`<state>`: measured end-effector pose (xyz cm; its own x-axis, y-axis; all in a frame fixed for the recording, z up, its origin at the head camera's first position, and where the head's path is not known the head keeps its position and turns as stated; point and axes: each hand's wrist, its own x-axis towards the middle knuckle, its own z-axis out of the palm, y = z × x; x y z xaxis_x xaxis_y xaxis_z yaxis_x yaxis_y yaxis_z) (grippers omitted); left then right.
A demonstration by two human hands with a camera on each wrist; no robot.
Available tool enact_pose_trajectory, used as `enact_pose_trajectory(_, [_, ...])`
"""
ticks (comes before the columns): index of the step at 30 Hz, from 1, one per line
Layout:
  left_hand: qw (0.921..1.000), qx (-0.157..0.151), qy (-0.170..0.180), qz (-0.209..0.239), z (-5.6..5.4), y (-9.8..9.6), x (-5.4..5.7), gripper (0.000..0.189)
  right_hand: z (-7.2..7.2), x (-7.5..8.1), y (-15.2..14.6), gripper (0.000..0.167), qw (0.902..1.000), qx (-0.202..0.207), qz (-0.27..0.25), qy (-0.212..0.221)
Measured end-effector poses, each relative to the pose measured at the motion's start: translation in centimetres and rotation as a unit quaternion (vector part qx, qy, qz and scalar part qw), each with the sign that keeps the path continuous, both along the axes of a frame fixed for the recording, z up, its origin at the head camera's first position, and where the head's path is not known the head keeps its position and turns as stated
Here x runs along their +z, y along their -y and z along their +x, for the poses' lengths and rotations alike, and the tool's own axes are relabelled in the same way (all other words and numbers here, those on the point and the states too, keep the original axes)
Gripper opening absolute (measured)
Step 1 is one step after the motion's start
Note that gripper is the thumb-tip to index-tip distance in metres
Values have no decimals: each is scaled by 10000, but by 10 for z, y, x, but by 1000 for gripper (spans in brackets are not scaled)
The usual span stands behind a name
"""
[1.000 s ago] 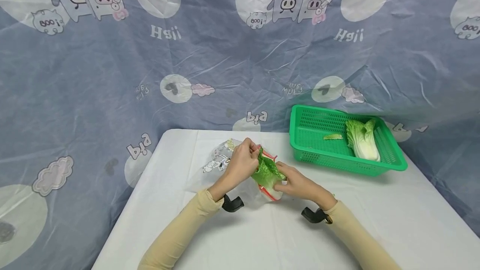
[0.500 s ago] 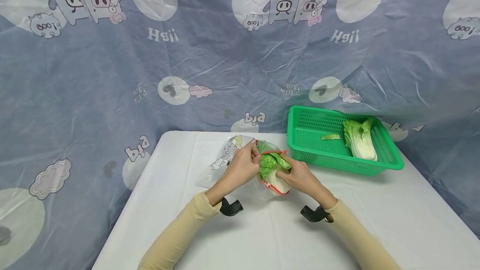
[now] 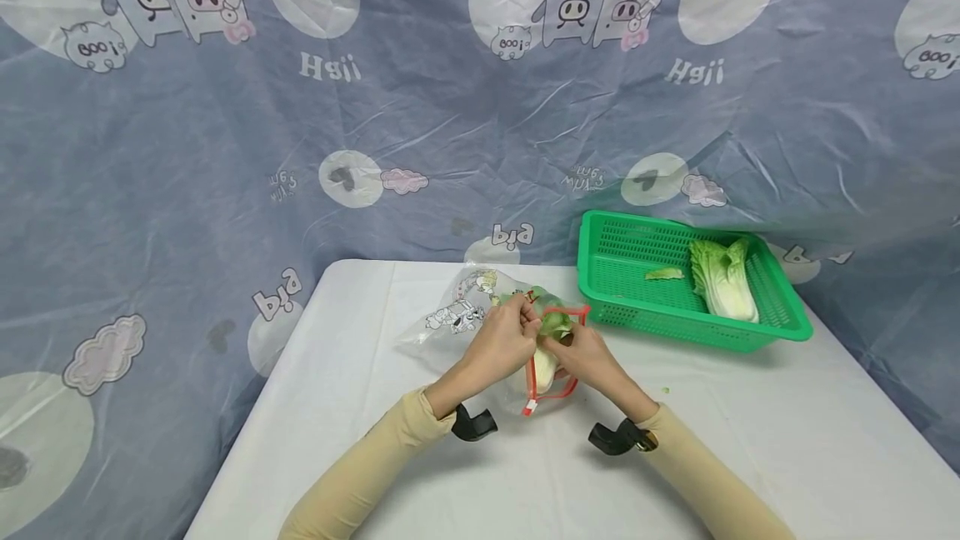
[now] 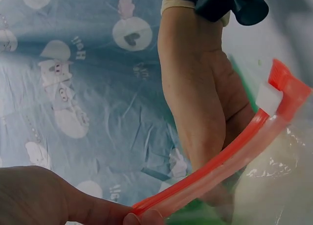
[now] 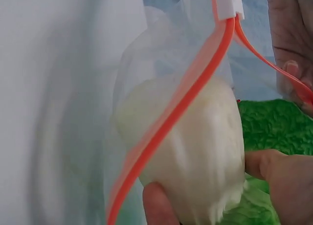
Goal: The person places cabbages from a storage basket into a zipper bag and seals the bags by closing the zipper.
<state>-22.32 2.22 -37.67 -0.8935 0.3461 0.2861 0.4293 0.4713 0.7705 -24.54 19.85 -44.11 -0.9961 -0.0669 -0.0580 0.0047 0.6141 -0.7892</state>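
A clear zip bag (image 3: pixel 438 323) with a red zip edge and printed cartoon figures lies on the table, its mouth facing right. My left hand (image 3: pixel 501 340) pinches the red zip edge (image 4: pixel 210 171) between thumb and finger. Inside the bag's mouth is a napa cabbage piece (image 5: pixel 195 142), white base toward the opening and green leaf further in. Thumb and finger of my right hand (image 3: pixel 596 361) grip this cabbage at the mouth. A white slider (image 4: pixel 269 99) sits at the near end of the zip. The deeper leaves are partly hidden behind the hands.
At the back right stands a green plastic basket (image 3: pixel 675 327). It contains another napa cabbage piece (image 3: pixel 731 294) and a small leaf scrap (image 3: pixel 664 273). A tiny green bit (image 3: pixel 666 390) lies on the white-covered table (image 3: pixel 480 490). A printed grey-blue cloth (image 3: pixel 420 107) hangs behind.
The cabbage has gone from in front of the bag's mouth to inside it, with the right hand following leftward. The red-edged mouth now stands wider around it; the left hand has shifted slightly right.
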Motion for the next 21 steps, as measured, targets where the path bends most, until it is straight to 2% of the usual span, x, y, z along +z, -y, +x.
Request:
enact_pose_trajectory(6, [10000,-81,9,5,-3,2,0,5,-2,0,12,43,9998,-183,51,-48])
enact_pose_trajectory(11, [9998,200,37,72,-5,9,5,3,1,-4,17,46,9998,-32,68,173])
enact_pose_trajectory(13, [9996,255,89,122,-7,12,7,3,4,-2,16,45,9998,47,136,113])
enact_pose_trajectory(17, [9994,305,141,116,-9,16,10,4,12,14,12,45,9987,283,378,-186])
enact_pose_trajectory(21, [9992,370,125,67,-11,19,13,5,22,36,3,38,9981,453,364,-211])
